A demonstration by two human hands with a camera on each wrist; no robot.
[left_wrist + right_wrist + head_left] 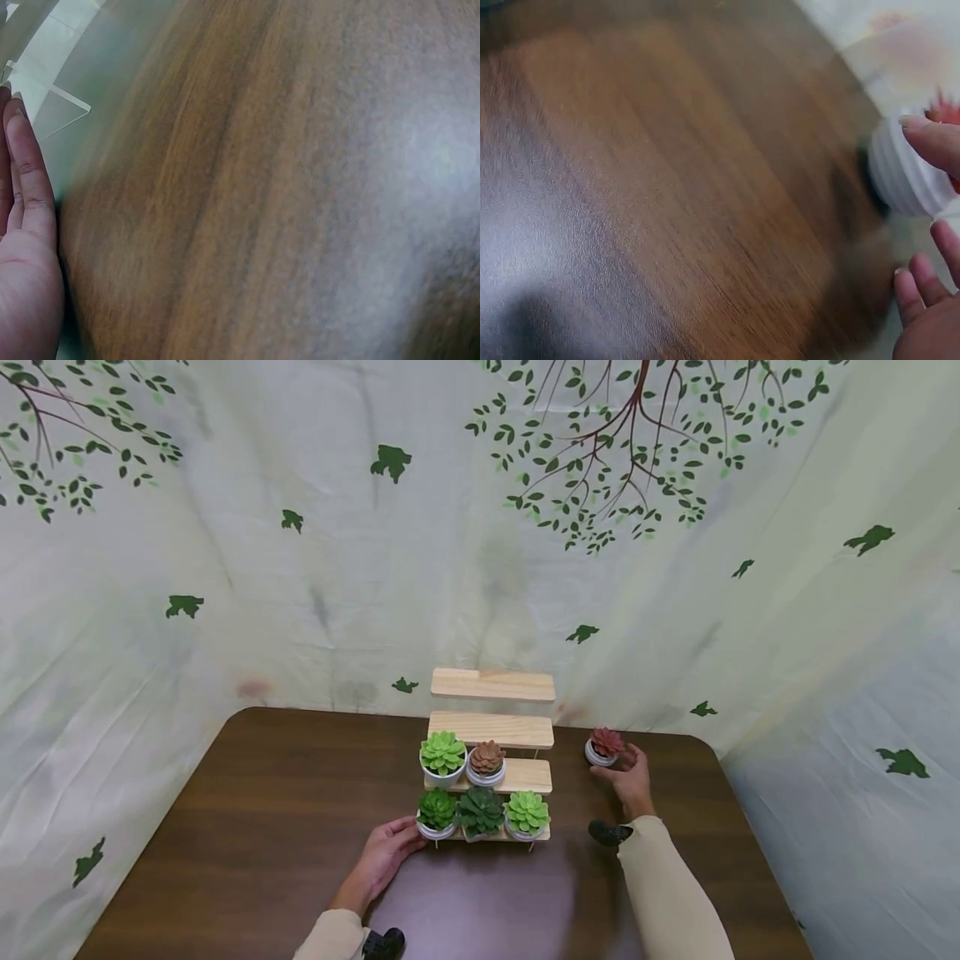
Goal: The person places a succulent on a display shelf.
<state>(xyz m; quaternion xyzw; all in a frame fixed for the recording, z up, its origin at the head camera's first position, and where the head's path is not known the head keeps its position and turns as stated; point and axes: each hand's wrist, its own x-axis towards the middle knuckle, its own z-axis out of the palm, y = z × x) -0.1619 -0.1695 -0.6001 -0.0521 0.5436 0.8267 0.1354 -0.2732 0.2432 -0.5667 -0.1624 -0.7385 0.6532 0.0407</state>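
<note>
A small wooden tiered stand (491, 727) stands on the table, with potted artificial succulents on its two lower steps. A light green succulent (442, 752) and a brown one (487, 758) share the second step. On the bottom step sit a green succulent (437, 809), a dark green one (480, 812) and a light green one (527, 812). My left hand (392, 853) is at the left end of that step, fingers extended by the green succulent's pot. To the right of the stand, my right hand (632, 777) holds a red succulent (607, 742) by its white ribbed pot (907, 169), thumb across its side.
The two upper steps of the stand hold nothing. Brown wood-grain tabletop (300, 793) surrounds it, with rounded far corners. Behind the table hangs a pale curtain (450, 568) printed with leaves and branches.
</note>
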